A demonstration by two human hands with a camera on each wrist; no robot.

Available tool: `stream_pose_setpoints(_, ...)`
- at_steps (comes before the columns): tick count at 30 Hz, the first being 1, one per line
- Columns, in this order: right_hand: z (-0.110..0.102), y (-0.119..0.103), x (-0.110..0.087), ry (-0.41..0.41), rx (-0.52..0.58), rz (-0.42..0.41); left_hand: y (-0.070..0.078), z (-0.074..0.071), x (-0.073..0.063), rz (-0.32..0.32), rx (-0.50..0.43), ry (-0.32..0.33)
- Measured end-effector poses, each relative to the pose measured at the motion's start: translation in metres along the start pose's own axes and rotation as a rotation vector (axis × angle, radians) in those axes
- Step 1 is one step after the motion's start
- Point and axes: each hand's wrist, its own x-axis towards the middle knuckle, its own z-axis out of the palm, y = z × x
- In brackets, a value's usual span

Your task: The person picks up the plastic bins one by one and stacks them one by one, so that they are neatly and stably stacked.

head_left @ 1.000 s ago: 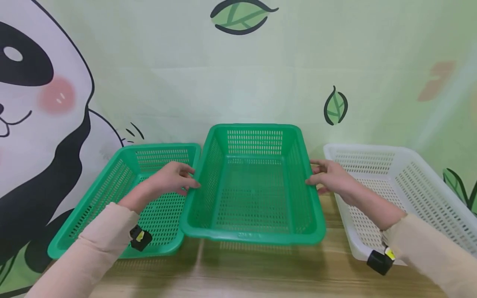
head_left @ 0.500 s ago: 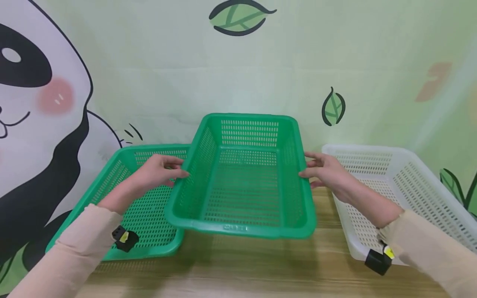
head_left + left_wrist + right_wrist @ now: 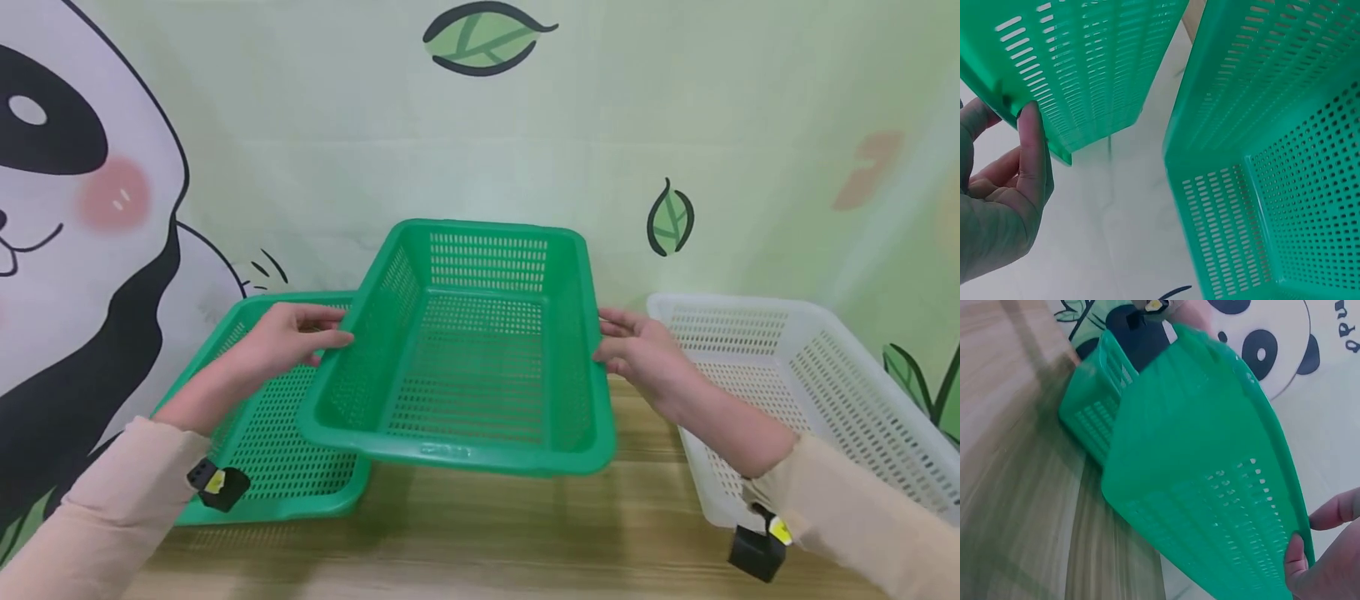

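Note:
Between my two hands a green plastic basket (image 3: 480, 367) hangs above the table, slightly tilted, with nothing inside. My left hand (image 3: 288, 337) pinches its left rim, and my right hand (image 3: 637, 354) pinches the right rim. Fingers at the rim show up close in the left wrist view, where the left hand (image 3: 1007, 181) grips the edge. In the right wrist view, thumb and fingers of the right hand (image 3: 1329, 550) clasp the other edge. Under its left side stands a second green basket (image 3: 292, 450), partly covered by the held one in the head view.
A white basket (image 3: 750, 400) stands on the wooden table (image 3: 480, 533) at the right, below my right forearm. Behind everything rises a printed wall cloth (image 3: 315, 142) with a panda and leaves.
Both hands have carried the green basket leftward and a little upward, so it overlaps the second green basket more. The white basket and the second green one stay put.

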Motion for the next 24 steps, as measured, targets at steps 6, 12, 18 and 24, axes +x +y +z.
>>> stream_pose_setpoints(6,0.01,-0.004,-0.002,0.002,0.036,-0.029,-0.007,-0.01,-0.005,0.017,0.014,0.012)
stream_pose_setpoints(12,0.018,-0.001,0.001,-0.034,0.072,-0.085,-0.012,-0.021,-0.012,0.012,0.038,0.053)
stream_pose_setpoints(18,0.031,0.004,0.005,-0.066,0.09,-0.139,-0.018,-0.033,-0.019,0.006,0.065,0.091)
stream_pose_setpoints(24,0.047,0.002,0.009,-0.092,0.132,-0.133,-0.025,-0.047,-0.028,-0.027,0.11,0.113)
